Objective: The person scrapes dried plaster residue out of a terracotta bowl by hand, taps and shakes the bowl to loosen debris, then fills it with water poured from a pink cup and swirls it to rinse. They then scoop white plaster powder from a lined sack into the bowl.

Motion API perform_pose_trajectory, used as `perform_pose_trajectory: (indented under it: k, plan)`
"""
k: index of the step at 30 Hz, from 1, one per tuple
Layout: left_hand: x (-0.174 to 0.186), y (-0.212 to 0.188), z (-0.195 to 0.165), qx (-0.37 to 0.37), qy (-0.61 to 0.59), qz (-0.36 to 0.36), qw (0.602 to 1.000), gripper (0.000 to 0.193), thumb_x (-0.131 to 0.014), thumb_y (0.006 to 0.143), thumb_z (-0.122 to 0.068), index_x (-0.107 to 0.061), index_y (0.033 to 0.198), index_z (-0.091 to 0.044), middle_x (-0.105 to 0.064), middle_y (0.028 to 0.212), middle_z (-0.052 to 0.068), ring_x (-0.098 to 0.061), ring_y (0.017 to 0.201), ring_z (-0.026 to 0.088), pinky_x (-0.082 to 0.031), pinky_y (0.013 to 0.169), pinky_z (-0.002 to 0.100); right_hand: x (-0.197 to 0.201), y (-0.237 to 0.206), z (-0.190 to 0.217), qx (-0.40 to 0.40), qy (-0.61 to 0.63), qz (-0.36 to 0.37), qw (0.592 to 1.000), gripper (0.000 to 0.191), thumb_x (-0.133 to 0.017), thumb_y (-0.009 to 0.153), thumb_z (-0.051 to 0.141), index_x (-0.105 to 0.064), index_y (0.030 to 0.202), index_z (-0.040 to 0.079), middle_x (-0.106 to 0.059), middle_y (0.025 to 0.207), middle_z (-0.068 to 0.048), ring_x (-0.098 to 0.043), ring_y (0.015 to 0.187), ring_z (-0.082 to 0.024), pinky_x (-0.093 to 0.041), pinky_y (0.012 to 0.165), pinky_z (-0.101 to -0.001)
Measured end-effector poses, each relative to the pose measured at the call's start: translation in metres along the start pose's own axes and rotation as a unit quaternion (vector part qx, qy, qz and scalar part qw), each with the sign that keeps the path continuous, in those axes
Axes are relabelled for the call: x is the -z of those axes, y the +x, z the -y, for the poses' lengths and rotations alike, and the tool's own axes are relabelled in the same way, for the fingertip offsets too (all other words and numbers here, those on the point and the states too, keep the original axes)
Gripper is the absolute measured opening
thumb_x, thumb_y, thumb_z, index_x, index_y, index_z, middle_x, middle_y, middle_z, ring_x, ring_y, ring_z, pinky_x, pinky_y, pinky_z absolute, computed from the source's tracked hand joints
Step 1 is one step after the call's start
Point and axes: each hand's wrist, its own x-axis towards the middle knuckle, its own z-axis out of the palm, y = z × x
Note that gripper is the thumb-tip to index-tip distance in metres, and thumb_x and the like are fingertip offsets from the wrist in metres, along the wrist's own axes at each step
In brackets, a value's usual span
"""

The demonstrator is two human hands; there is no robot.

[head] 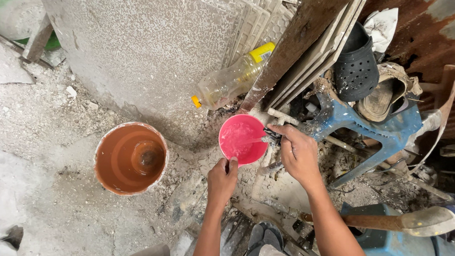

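A small pink bowl [237, 136] holds a pale whitish liquid. My left hand [221, 180] pinches the bowl's near rim and holds it up. At the bowl's right edge my right hand [298, 152] grips a thin tool with a dark handle [271, 135]. The tool's light tip reaches into the liquid. Both forearms come up from the bottom of the view.
An orange bucket [130, 158] with muddy water stands on the dusty floor at left. A plastic bottle [233, 79] leans on stacked tiles [154, 43]. Right are a blue stool [371, 124] with shoes and a wooden-handled tool [402, 221].
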Motion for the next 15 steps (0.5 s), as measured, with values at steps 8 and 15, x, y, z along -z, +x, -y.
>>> perform_pose_trajectory:
  k: [8,15]
  plan:
    - [-0.0030,0.0010,-0.0023,-0.017,-0.003,-0.002,1.000,0.044,-0.057,0.099,-0.039,-0.066,0.080,0.000,-0.065,0.064,0.016,-0.060,0.055,0.027,-0.046,0.058,0.044,-0.0009,-0.0004,-0.0024,0.012,-0.007,-0.011,1.000,0.041,-0.046,0.087,-0.001,-0.075,0.115,0.008,-0.063,0.080,-0.018,-0.062,0.063,-0.033,-0.050,0.062,-0.0418]
    - [-0.0058,0.0044,0.0009,-0.019,-0.017,-0.016,1.000,0.043,-0.059,0.097,-0.036,-0.065,0.076,0.001,-0.064,0.062,0.016,-0.059,0.054,0.027,-0.045,0.058,0.044,-0.0008,0.0006,-0.0012,-0.003,0.000,-0.007,1.000,0.040,-0.046,0.088,-0.001,-0.075,0.114,0.008,-0.066,0.082,-0.018,-0.063,0.063,-0.031,-0.051,0.063,-0.0405]
